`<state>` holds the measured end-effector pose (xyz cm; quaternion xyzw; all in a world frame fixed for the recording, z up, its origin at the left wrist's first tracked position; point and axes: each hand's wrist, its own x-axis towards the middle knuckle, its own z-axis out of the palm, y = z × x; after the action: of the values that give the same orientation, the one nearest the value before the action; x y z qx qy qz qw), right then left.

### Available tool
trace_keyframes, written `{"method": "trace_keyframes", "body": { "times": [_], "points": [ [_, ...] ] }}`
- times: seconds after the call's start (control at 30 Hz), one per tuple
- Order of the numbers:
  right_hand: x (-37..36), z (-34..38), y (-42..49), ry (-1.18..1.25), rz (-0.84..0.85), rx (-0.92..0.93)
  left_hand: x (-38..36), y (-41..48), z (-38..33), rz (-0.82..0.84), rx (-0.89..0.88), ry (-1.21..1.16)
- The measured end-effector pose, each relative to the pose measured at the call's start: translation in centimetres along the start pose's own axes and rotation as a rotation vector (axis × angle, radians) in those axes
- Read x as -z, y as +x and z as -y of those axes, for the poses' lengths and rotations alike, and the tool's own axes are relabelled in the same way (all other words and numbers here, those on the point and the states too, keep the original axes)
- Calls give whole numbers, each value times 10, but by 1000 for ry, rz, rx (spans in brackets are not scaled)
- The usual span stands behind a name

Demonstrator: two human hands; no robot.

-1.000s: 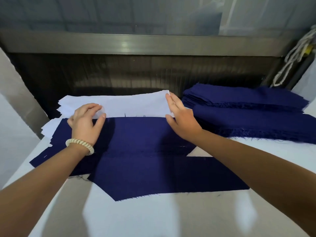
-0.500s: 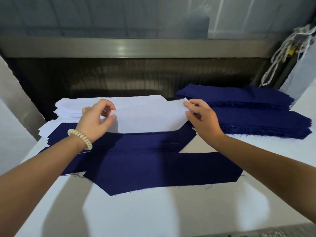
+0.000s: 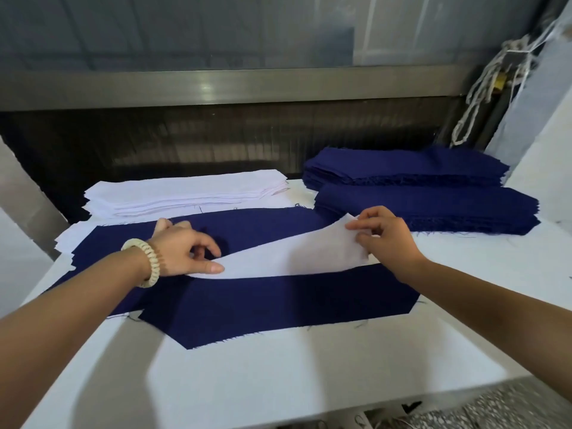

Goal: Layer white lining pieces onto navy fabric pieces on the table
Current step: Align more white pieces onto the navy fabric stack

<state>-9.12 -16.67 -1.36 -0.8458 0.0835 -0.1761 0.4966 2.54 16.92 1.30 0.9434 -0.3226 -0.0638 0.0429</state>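
Observation:
A white lining piece (image 3: 291,255) hangs stretched between my two hands just above the navy fabric pieces (image 3: 272,305) spread flat on the white table (image 3: 278,376). My left hand (image 3: 182,249), with a beaded bracelet on the wrist, pinches the lining's left end. My right hand (image 3: 383,236) pinches its right end, which is lifted higher. A stack of white lining pieces (image 3: 185,193) lies at the back left of the table.
Two piles of navy fabric (image 3: 424,199) sit at the back right. Behind the table runs a dark recess under a metal rail (image 3: 235,85). White cords (image 3: 483,88) hang at the far right. The table's front edge drops to a speckled floor (image 3: 495,410).
Both hands lifted one white lining piece off the back stack and drew it toward me, over the navy fabric. The fingers went from flat to pinching.

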Motion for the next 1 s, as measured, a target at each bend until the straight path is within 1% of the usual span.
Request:
{"method": "trace_keyframes", "body": {
  "times": [0.1, 0.17, 0.3, 0.37, 0.43, 0.5, 0.57, 0.67, 0.77, 0.93, 1.0],
  "points": [
    [3, -8, -4, 31, -6, -78, -8, -7, 3, 82, 37, -78],
    [5, -12, -5, 45, 3, -121, -17, -13, 5, 94, 25, -109],
    [6, -15, -9, -5, 59, -180, -33, -21, 8, 81, -14, -115],
    [7, -17, -11, -35, 84, -191, -33, -25, 10, 54, 7, -272],
    [8, -19, -14, -78, 107, -210, -28, -30, 11, 42, 40, -535],
    [6, -23, -18, -149, 150, -232, -25, -35, 10, 4, 32, -662],
    [4, -25, -22, -226, 193, -229, -25, -37, 10, -24, 29, -682],
    [1, -24, -21, -252, 186, -200, -25, -37, 14, -16, 37, -689],
    [2, -25, -18, -261, 170, -200, -24, -40, 19, 40, 50, -704],
    [12, -29, -18, -227, 116, -192, -25, -49, 30, 187, 106, -665],
    [14, -31, -20, -205, 80, -195, -24, -50, 32, 203, 95, -663]
  ]
}}
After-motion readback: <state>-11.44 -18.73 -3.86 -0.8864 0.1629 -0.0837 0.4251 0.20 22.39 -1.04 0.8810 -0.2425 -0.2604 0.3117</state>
